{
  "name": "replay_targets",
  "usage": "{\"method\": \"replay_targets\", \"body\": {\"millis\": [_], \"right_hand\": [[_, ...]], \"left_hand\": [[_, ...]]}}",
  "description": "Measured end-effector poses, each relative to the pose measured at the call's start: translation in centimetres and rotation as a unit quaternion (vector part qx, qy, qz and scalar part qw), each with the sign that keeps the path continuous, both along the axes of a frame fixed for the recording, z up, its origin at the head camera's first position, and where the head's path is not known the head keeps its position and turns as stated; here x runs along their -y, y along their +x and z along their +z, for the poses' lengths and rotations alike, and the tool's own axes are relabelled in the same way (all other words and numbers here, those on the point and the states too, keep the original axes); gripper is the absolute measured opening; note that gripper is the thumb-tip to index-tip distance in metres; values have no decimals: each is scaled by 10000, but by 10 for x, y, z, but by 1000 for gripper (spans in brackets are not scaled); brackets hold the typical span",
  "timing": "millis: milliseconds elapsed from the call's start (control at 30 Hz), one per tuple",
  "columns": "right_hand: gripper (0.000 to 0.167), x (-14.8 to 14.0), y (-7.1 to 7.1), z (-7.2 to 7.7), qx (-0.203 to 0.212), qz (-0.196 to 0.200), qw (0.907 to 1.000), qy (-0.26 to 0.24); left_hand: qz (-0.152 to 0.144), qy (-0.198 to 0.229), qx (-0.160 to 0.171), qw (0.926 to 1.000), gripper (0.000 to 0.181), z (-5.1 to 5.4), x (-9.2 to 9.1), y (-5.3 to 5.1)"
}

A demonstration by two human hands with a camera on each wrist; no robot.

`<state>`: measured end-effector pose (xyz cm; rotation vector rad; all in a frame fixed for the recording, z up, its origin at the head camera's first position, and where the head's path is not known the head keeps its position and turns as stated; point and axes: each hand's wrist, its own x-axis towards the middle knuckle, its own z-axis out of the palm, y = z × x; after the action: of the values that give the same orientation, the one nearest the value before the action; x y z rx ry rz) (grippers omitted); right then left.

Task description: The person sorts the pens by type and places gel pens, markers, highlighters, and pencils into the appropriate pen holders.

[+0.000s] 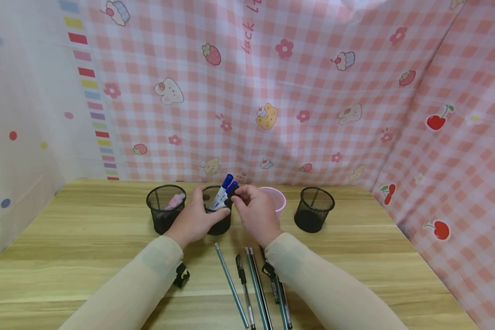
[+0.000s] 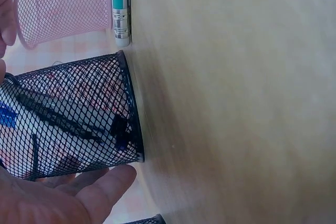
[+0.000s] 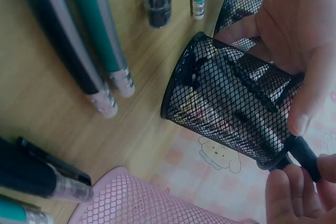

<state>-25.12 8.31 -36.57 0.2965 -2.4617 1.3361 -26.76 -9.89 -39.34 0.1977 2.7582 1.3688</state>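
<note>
My left hand holds a black mesh pen cup around its side, thumb across the front near the rim. Two white markers with blue caps lean out of this cup. At its right rim, my right hand pinches a black-capped marker between thumb and fingers; its lower part is down in the cup. Through the mesh in the left wrist view, dark pen shapes show inside the cup. The left fingers lie along the cup's wall.
Left stands another black mesh cup with a pink fluffy item. A pink mesh cup is partly behind my right hand; a black one stands farther right. Several pencils and pens lie in front, near a small black-and-yellow object.
</note>
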Motion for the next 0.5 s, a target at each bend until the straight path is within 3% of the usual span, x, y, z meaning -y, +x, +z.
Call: {"method": "replay_targets", "body": {"millis": [200, 500], "right_hand": [[12, 2, 0, 0, 369, 14, 9990, 241], [17, -1, 3, -1, 399, 61, 9987, 311]], "left_hand": [[11, 15, -40, 10000, 110, 1, -1, 1], [9, -6, -31, 10000, 108, 1, -1, 1]]}}
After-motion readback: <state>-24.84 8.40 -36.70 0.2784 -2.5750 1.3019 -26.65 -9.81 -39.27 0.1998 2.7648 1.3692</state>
